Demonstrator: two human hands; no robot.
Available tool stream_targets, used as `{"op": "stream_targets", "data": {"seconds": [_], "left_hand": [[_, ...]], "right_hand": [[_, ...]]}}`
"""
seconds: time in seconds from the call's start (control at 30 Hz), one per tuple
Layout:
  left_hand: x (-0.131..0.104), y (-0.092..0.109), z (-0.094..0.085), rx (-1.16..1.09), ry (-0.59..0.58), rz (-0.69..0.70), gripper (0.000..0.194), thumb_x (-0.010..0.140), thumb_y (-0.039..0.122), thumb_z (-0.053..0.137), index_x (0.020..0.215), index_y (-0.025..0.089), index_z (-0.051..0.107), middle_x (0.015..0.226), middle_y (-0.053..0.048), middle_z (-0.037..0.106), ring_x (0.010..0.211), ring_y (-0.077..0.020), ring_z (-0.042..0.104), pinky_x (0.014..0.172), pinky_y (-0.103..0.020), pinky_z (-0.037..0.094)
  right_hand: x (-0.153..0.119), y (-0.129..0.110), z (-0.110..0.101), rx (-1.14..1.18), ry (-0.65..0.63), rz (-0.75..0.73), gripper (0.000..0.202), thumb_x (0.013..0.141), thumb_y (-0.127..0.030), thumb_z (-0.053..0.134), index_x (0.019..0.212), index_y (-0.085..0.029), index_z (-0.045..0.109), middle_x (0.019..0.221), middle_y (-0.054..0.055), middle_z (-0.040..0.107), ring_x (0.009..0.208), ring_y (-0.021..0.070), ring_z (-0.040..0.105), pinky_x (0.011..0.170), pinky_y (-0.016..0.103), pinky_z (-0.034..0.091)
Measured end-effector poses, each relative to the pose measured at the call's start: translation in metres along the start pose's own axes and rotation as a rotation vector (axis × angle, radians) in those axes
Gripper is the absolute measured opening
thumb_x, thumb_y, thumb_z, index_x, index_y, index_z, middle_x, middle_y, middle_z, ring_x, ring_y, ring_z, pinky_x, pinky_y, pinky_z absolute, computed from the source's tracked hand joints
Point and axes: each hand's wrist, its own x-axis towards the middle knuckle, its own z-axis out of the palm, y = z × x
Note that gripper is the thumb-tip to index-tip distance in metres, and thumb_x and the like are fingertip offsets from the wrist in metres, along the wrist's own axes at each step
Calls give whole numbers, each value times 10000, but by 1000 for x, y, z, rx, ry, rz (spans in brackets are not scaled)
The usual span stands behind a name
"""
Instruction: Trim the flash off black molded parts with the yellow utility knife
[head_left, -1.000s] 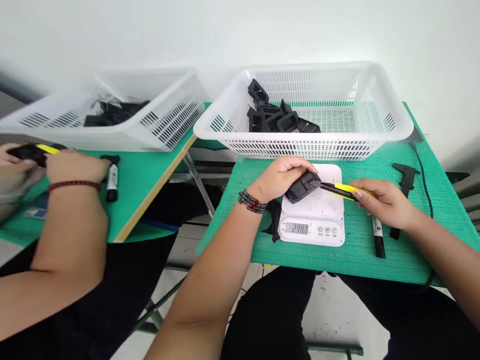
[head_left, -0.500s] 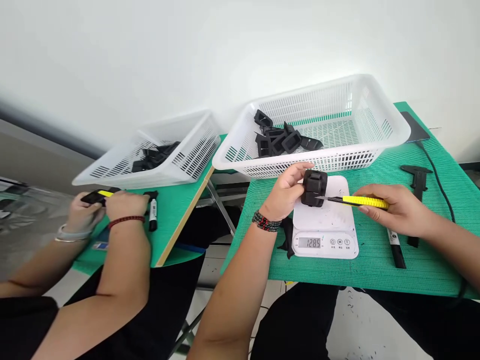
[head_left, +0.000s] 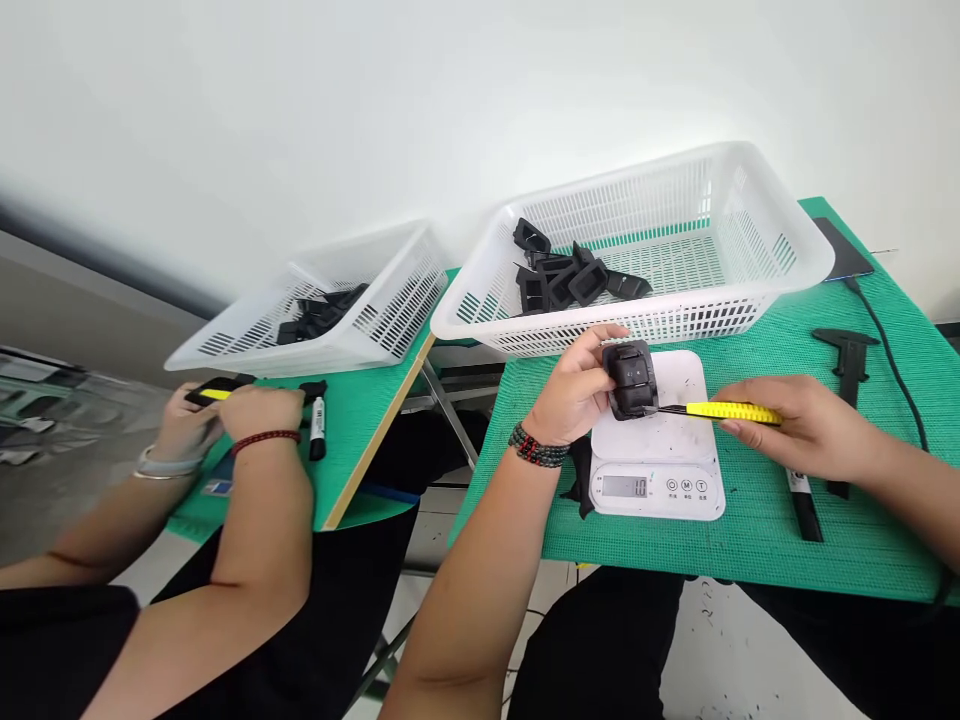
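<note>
My left hand grips a black moulded rubber part by its left side, above the plate of a white digital scale. In my right hand is a yellow utility knife, its handle held from the right. The dark blade reaches the lower right edge of the part. Small black specks lie on the scale plate. A crumpled black piece sits against the scale's left side.
Behind the scale stands a white basket with several black parts. A caliper and marker lie right on the green mat. At left, a co-worker's hands hold a black part beside another basket.
The black part has turned in my left hand, and the blade has moved down to its lower edge. The scale display went from 128.5 to a small reading. The view shifted slightly.
</note>
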Motion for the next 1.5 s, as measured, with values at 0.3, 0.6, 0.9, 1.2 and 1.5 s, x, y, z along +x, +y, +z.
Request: {"op": "stream_targets", "data": {"seconds": [0.3, 0.6, 0.9, 1.2, 1.5], "left_hand": [[1, 1, -3, -20, -6, -9, 479, 599, 61, 626, 1043, 238, 621, 917, -6, 645, 763, -164, 591, 670, -305, 489], [0, 2, -2, -28, -8, -27, 454, 591, 65, 619, 1013, 234, 624, 907, -10, 645, 771, -173, 591, 689, -322, 494], [1, 3, -5, -59, -39, -32, 455, 605, 47, 611, 1025, 220, 635, 886, -11, 651, 751, -171, 602, 665, -311, 505], [1, 1, -6, -106, -67, -26, 447, 601, 21, 619, 1011, 193, 670, 854, -9, 659, 722, -153, 603, 641, -281, 494], [-1, 3, -6, -92, -46, -42, 455, 578, 32, 615, 1003, 186, 674, 835, -8, 657, 718, -155, 602, 631, -278, 485]], "right_hand": [[2, -1, -5, -26, 71, 15, 227, 1002, -401, 596, 1039, -233, 744, 812, 46, 772, 609, 180, 672, 547, 286, 505], [1, 0, -3, -31, 54, 6, 202, 1007, -361, 599, 1054, -227, 743, 843, 53, 780, 640, 179, 685, 562, 281, 517], [2, -2, -4, -23, 23, -18, 197, 1015, -348, 590, 1048, -225, 740, 856, 51, 784, 645, 169, 686, 576, 272, 516], [2, -3, -5, -26, -4, -32, 214, 1026, -328, 567, 1120, -229, 733, 915, 52, 793, 696, 171, 715, 603, 258, 540], [0, 0, -3, -53, 36, -7, 203, 1031, -332, 564, 1108, -232, 723, 898, 46, 783, 677, 170, 699, 606, 265, 536]]}}
